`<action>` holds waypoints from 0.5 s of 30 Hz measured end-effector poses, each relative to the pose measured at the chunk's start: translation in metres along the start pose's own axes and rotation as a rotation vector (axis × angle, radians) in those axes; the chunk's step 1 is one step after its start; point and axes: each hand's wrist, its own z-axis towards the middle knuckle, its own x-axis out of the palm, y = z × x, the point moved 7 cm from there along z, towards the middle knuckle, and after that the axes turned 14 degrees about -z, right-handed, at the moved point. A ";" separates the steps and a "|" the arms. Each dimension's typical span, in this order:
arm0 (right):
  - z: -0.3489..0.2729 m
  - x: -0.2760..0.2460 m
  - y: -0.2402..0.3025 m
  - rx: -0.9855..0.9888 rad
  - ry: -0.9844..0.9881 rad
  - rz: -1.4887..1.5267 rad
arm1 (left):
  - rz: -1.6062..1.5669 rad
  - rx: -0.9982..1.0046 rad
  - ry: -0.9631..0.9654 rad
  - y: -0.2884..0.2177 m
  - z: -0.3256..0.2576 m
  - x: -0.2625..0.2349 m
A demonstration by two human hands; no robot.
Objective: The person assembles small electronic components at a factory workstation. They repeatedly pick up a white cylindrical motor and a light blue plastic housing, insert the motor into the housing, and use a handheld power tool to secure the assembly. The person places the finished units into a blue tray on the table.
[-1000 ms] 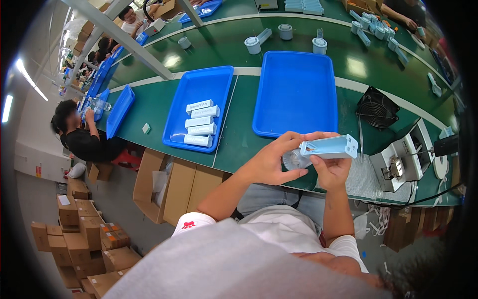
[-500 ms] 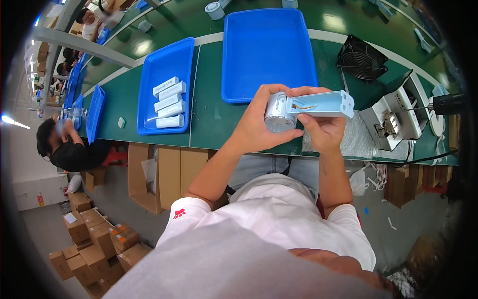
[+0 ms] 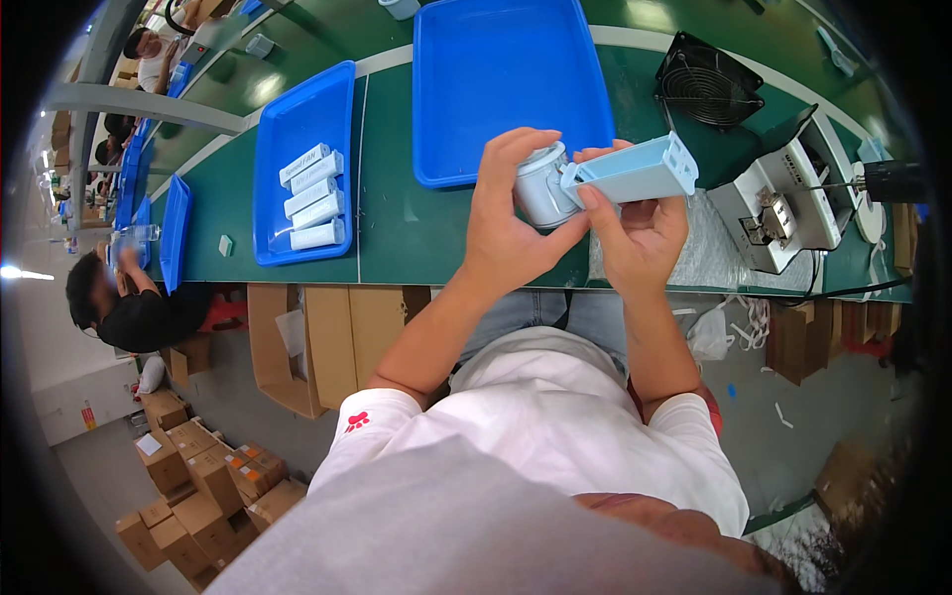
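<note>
Between my hands is a light-blue handheld fan housing, made up of a round drum-shaped head [image 3: 544,186] and a trough-like handle [image 3: 640,171] pointing right. My left hand [image 3: 511,203] wraps around the head, fingers over its far side and thumb at the near side. The right hand [image 3: 640,233] grips the handle near where it joins the head, thumb on the near wall and fingers beneath. The housing is held above the green bench, tilted so the handle's inside is mostly hidden.
A large blue tray [image 3: 424,119] lies ahead; another blue tray [image 3: 266,213] at left holds several pale-blue handle covers [image 3: 315,188]. To the right are a black fan [image 3: 709,84], bubble wrap [image 3: 709,243], a white machine [image 3: 778,218] and a black-bodied driver [image 3: 892,182].
Both hands have turned the housing, so its head stands more upright and the handle's wired inside no longer shows. The view has shifted slightly.
</note>
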 end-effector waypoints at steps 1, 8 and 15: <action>-0.001 0.001 0.000 -0.007 -0.009 -0.008 | 0.050 0.009 0.007 -0.001 -0.001 0.000; -0.008 -0.002 0.001 -0.058 -0.102 -0.138 | 0.096 0.138 -0.147 -0.006 -0.004 0.010; -0.008 0.012 0.004 -0.091 -0.024 -0.388 | -0.107 0.092 -0.239 0.014 -0.017 0.002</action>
